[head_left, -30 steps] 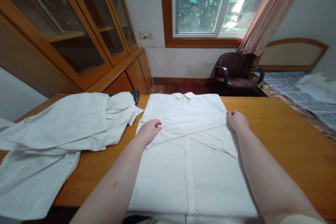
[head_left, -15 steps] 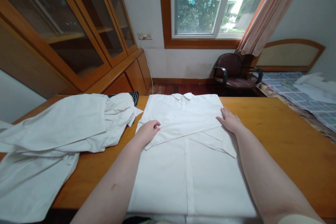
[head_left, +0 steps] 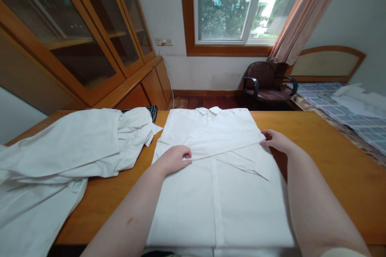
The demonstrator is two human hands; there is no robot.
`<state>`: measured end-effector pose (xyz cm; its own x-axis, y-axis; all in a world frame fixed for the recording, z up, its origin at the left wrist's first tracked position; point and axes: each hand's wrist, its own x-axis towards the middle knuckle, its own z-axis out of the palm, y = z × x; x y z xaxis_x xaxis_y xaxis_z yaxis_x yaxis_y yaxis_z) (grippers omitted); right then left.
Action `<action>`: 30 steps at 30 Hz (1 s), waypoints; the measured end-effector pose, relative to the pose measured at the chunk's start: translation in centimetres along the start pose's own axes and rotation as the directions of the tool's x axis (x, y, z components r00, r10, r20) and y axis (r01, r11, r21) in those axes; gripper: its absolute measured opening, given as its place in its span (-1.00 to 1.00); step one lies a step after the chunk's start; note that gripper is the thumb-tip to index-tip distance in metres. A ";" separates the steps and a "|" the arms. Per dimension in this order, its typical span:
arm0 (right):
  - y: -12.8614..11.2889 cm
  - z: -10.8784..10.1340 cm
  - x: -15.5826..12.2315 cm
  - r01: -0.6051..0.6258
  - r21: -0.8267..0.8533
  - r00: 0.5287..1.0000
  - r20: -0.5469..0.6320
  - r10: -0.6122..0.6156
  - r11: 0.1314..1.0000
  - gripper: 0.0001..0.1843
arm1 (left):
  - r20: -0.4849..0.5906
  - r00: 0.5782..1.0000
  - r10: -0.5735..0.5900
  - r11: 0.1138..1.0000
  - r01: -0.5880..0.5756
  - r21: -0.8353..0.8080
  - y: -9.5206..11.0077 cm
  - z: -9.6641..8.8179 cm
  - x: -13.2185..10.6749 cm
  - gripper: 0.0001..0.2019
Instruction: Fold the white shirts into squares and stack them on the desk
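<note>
A white collared shirt (head_left: pixel 187 204) lies front up on the wooden table, its collar at the far end and its sleeves folded across the chest, one over the other. My left hand (head_left: pixel 175 158) rests on the upper sleeve near its left end, fingers curled toward the thumb at the sleeve's lower edge. At the shirt's right side, my right hand (head_left: pixel 279 141) pinches the folded edge of the sleeve between thumb and fingers. The cuff under my left hand is hidden.
More white garments (head_left: pixel 90 140) lie heaped on the table's left, with a black striped cloth (head_left: pixel 153 113) behind them. The wooden table (head_left: pixel 325 160) extends to the right. Beyond it stand a brown armchair (head_left: pixel 262 80), a bed (head_left: pixel 319 96) and a glass-door cabinet (head_left: pixel 120 68).
My right hand has gone from lying flat on the shirt to pinching its right edge, slightly nearer and further right. My left hand has slid toward me and right along the sleeve.
</note>
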<state>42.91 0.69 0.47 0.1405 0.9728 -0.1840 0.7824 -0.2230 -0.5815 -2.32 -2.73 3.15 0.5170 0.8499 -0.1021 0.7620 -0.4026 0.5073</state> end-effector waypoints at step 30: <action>-0.2 0.1 0.7 -0.077 -0.144 0.979 -0.199 0.048 0.987 -0.64 | 0.019 0.997 -0.080 0.996 0.080 -0.030 -1.0 0.0 -0.2 -0.92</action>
<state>42.73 1.37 0.39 0.2956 0.9540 -0.0503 0.8483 -0.2863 -0.4454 -3.16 -2.51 2.72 0.4621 0.8726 -0.1584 0.7890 -0.3229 0.5227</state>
